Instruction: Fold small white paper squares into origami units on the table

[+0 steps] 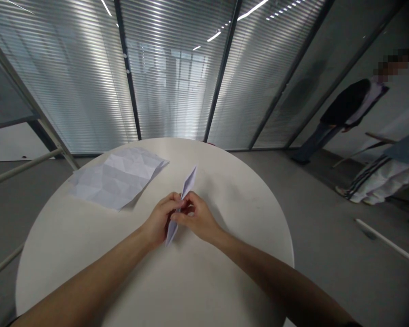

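Observation:
A narrow piece of folded white paper [189, 181] is held above the middle of the table, its long side running from lower left to upper right. My left hand [161, 219] grips it from the left, thumb lying across its middle. From the other side my right hand [199, 217] pinches the same paper near its centre. Both pointed ends stick out beyond my fingers, while the middle is hidden by them. To the left lies a larger creased sheet of white paper [117, 177], unfolded and covered in fold lines.
The round white table [204, 281] fills the foreground. White tubular frames [23, 168] stand at the left, beside a board. Glass panels with blinds [177, 91] rise behind. At the right, a person in a dark jacket [347, 102] stands, and another in white trousers [381, 177] is partly visible.

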Motion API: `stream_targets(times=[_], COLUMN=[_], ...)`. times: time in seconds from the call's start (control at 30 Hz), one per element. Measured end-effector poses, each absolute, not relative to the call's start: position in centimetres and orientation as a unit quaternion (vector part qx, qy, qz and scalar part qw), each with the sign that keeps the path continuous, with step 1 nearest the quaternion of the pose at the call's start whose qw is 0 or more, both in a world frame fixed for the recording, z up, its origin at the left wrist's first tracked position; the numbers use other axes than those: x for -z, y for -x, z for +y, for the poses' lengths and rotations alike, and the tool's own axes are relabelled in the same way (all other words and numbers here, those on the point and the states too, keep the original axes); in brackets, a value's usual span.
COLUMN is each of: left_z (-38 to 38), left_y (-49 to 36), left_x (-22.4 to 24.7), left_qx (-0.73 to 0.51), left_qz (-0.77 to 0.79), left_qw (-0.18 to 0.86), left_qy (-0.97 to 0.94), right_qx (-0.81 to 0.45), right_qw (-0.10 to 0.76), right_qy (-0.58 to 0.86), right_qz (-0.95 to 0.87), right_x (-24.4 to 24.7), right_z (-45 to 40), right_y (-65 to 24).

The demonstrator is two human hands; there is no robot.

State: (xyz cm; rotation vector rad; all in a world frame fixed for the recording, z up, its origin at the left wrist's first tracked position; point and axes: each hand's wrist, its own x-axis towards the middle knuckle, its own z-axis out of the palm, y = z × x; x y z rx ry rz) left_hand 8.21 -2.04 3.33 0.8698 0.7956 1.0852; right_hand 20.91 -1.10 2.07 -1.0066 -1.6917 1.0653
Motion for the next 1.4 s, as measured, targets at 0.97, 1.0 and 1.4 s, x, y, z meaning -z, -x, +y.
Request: stream_targets(times=[0.97, 1.0, 1.4], left_z=[-2.8, -2.7, -2.1], left_y=[-7.4, -7.3, -6.4], left_x=[-2.1, -2.1, -1.9], left_qx=[-0.488, -0.479, -0.430], left_qz=[0.458, 0.474, 0.553], left_qw=[0.241, 0.198, 0.083], left_qy=[-0.703, -0.711, -0.709], right_qx=[-0.357, -0.348, -0.204], right_qw=[0.495, 0.492, 0.431], right_qy=[0.505, 0.507, 0.573], right_qz=[-0.610, -0.616, -0.667], right_x=[-1.2, -1.3, -2.1], right_z=[0.2, 0.2, 0.1], right_y=[-21.0, -21.1, -22.0])
